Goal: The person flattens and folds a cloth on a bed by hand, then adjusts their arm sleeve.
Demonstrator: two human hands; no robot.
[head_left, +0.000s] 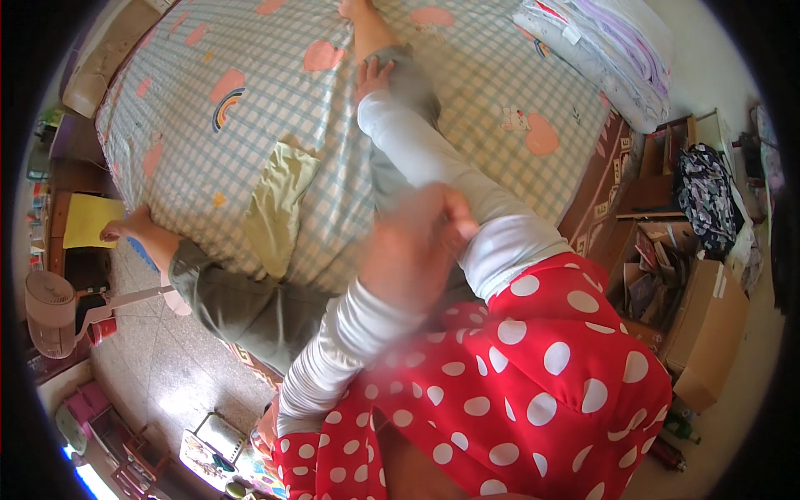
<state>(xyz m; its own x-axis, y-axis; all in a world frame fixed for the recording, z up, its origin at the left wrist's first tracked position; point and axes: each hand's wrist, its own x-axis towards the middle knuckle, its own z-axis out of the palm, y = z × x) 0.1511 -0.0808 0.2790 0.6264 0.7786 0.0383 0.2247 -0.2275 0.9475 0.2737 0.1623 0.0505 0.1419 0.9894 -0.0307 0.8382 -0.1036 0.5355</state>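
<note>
My right arm reaches forward in a long white arm sleeve (417, 142) that covers it from wrist to upper arm. My right hand (372, 77) lies on my leg near the knee, its fingers spread. Across my body comes my left hand (417, 246), blurred by motion. Its thumb and fingers are closed at the white fabric on the inner side of my right arm, near the elbow. A wrinkled white sleeve (350, 333) also covers my left forearm. Between my legs, a long crumpled piece of pale yellow cloth (282, 204) lies on the bed.
I sit on a bed with a checked sheet (283, 92). Folded bedding (604, 50) lies at its far right. On the right stand a cardboard box (708, 333) and a patterned backpack (707, 196). A pedestal fan (52, 308) stands at the left above the speckled floor.
</note>
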